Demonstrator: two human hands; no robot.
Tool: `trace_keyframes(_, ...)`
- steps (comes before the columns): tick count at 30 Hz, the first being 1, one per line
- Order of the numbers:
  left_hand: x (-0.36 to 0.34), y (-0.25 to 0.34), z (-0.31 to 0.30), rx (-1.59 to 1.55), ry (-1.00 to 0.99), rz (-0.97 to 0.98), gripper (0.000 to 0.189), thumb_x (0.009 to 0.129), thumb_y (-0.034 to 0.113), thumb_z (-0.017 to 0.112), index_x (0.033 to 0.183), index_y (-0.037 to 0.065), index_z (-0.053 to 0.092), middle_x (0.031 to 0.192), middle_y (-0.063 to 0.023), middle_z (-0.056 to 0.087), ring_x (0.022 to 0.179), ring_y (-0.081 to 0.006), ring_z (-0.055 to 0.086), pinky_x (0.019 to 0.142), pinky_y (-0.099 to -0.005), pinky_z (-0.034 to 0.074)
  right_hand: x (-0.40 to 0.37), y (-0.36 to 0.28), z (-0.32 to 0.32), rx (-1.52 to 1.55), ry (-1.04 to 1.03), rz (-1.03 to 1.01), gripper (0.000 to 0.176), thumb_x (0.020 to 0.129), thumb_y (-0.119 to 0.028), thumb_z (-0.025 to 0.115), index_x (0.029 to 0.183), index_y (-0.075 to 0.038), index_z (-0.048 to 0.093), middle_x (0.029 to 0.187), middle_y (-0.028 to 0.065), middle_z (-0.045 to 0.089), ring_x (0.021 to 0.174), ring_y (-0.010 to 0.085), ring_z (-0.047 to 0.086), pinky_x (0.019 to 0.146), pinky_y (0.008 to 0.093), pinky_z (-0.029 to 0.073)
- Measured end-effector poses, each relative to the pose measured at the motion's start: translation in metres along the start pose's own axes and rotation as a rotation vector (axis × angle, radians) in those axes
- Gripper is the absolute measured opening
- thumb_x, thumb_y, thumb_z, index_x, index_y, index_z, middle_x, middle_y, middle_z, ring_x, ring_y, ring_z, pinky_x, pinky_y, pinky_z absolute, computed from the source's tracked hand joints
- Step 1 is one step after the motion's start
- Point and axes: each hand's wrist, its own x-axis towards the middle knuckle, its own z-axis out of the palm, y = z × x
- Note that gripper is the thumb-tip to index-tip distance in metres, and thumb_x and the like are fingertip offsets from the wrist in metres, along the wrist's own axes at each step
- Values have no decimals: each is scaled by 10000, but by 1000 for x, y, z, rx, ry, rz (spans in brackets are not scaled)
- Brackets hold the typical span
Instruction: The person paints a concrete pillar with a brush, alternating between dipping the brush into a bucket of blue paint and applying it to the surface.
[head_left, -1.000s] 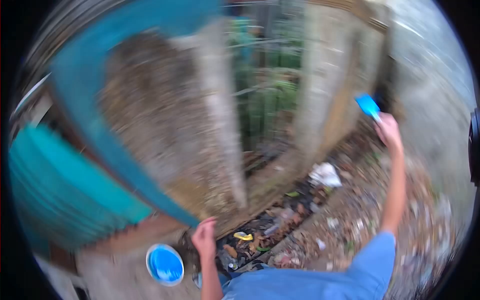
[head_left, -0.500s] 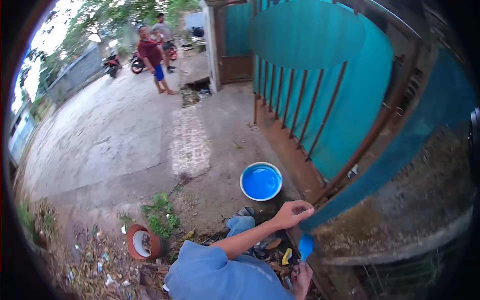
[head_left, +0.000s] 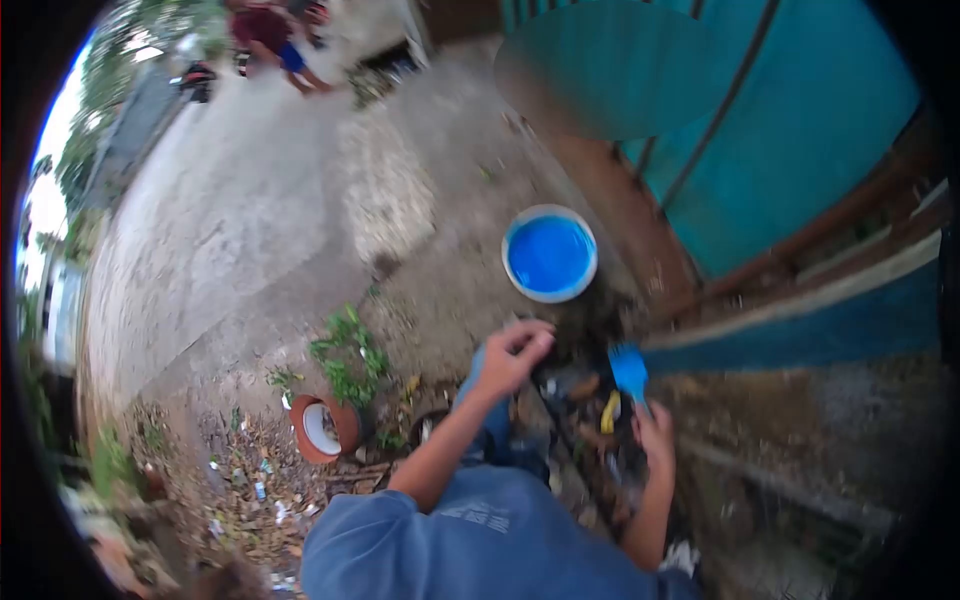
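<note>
A round white-rimmed bucket (head_left: 549, 254) of bright blue paint stands on the concrete. My left hand (head_left: 514, 358) is just below it, held in the air, thumb and fingers curved toward each other around a small gap; whether anything is in them is too small to tell. My right hand (head_left: 654, 436) grips the handle of a brush (head_left: 629, 371) whose bristles are coated blue and point up. The brush is beside the left end of a dark blue painted band (head_left: 780, 335) on the low wall.
A teal gate (head_left: 800, 130) with brown bars stands at the upper right. A person (head_left: 268, 35) stands at the top left near motorbikes. An orange pot (head_left: 325, 428), a green plant (head_left: 350, 358), leaves and litter lie at the lower left.
The view has tilted down and turned. My left hand has come away from the wall edge. My right hand, still holding the brush, now shows farther from my left hand.
</note>
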Motion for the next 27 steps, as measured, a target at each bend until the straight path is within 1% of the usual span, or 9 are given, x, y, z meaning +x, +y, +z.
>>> trace_keyframes(2,14,-26,-4,-41,24,71,229,881,203,623,996,9,660,971,-63,665,823,-109,597,749,-268,477,27,4,11,-15,-1,8,184,917,-209,565,819,-54,582,590,-37,485,491,44,428,452,221,313)
trace_keyframes(4,25,-52,-6,-70,-15,-53,227,886,198,615,993,3,658,981,-70,666,817,-109,598,741,-267,476,62,15,27,-35,33,50,188,915,-213,573,881,-31,606,578,-39,484,477,47,433,444,220,325)
trace_keyframes(9,83,-162,-19,-4,-70,-219,226,901,190,593,985,-13,648,1002,-85,668,831,-111,607,723,-257,476,174,41,85,-266,113,121,316,874,-258,594,723,19,604,584,35,582,538,115,545,515,321,403)
trace_keyframes(12,125,-223,-19,-35,-56,-248,218,893,189,601,964,-11,650,1025,-107,658,854,-130,607,748,-271,473,274,82,117,-551,120,-91,248,828,-238,599,762,-2,638,674,198,622,632,376,604,582,429,450)
trace_keyframes(14,146,-262,-25,-49,-43,-302,214,887,187,607,956,-11,651,1041,-117,653,873,-139,606,766,-279,469,341,91,147,-805,144,-268,229,810,-230,595,742,-15,634,718,238,606,713,441,575,629,482,462)
trace_keyframes(19,183,-345,-41,-82,18,-353,189,874,159,607,945,-11,653,1061,-130,642,950,-165,589,815,-299,452,475,105,232,-1051,78,-75,253,805,-234,606,768,13,647,773,222,646,796,409,635,704,493,508)
trace_keyframes(21,189,-369,-53,-85,18,-362,188,871,154,604,944,-12,653,1064,-130,640,952,-172,586,811,-300,447,510,117,255,-1055,50,-131,219,790,-197,605,743,10,656,751,219,650,740,407,645,664,482,521)
trace_keyframes(23,194,-381,-64,-73,-29,-408,228,922,149,538,982,-53,625,1115,-145,608,1071,-202,545,947,-340,387,535,131,272,-1119,114,-311,170,773,-139,588,721,4,663,728,217,651,687,397,650,621,467,532)
trace_keyframes(27,199,-398,-80,-73,-10,-429,220,922,138,533,973,-53,630,1114,-143,609,1072,-202,546,951,-341,385,565,139,290,-1168,93,-269,138,754,-91,571,713,3,662,732,224,653,702,388,659,616,461,539)
